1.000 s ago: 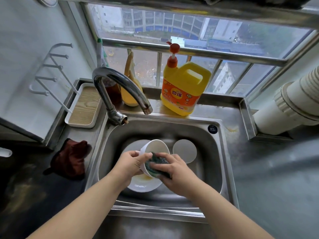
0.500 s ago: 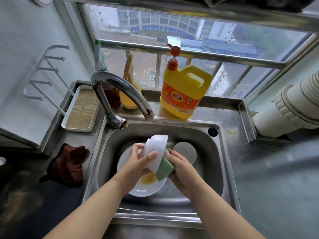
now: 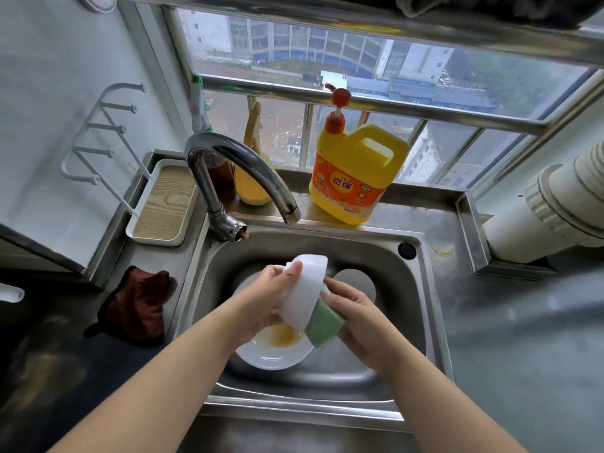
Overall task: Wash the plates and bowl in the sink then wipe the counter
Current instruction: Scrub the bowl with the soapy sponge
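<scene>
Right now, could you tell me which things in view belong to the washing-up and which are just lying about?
In use or needed:
white bowl, gripped by left hand
green sponge, held by right hand
stained plate in the sink
faucet
yellow detergent jug
dark red cloth

Lying about:
wooden tray
white wall rack

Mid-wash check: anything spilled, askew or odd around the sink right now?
Two small things. A yellowish smear sits on the steel counter right of the sink's back corner, like spilled liquid. The white plate under the hands holds an orange sauce residue, unwashed. The dark red cloth lies crumpled left of the sink. Nothing looks damaged.
</scene>
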`<state>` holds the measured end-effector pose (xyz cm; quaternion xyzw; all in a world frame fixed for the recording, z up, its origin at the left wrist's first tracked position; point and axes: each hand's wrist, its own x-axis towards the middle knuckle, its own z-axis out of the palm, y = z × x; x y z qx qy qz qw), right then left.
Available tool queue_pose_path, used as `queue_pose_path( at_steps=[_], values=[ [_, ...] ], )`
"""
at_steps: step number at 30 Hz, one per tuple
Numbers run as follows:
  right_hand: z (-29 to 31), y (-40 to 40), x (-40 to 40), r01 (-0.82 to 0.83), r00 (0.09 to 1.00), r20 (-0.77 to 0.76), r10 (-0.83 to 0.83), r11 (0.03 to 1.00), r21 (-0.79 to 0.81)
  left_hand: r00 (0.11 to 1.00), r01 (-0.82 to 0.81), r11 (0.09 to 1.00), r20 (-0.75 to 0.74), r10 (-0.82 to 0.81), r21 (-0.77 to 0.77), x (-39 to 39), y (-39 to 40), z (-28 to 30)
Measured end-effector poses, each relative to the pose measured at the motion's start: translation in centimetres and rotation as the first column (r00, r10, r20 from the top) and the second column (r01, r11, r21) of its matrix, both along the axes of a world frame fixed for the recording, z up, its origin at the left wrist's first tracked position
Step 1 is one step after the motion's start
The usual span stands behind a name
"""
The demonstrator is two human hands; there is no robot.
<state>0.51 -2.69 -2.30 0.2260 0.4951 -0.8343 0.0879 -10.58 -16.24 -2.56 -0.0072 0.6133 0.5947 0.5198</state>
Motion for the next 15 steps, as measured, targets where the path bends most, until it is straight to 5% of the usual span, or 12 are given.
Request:
queue_pose_path(
  at_steps=[7,9,13,15],
  values=[
    [0.9,-0.6,-0.5,0.013,0.998,-0.060,-0.018,0.997,-0.082,0.995,-0.059,0.973,-0.060,0.074,0.225,0.0,-1.2,-0.9],
    [0.5,-1.0,-0.4,0.008,0.994,-0.105,-0.007,1.000,0.008,0.997,-0.042,0.961,-0.048,0.057,0.274,0.0,-1.2,-0.5],
    [0.3,-1.3,-0.3,-0.085,0.983,-0.110,0.147,0.896,0.436,0.999,-0.027,0.982,0.049,0.018,0.189,-0.3,-1.1,0.5],
    [0.8,-0.9,-0.4,-0.076,0.990,-0.081,0.118,0.912,0.404,0.992,-0.003,0.996,0.125,-0.007,0.086,-0.5,-1.1,0.4]
  ],
)
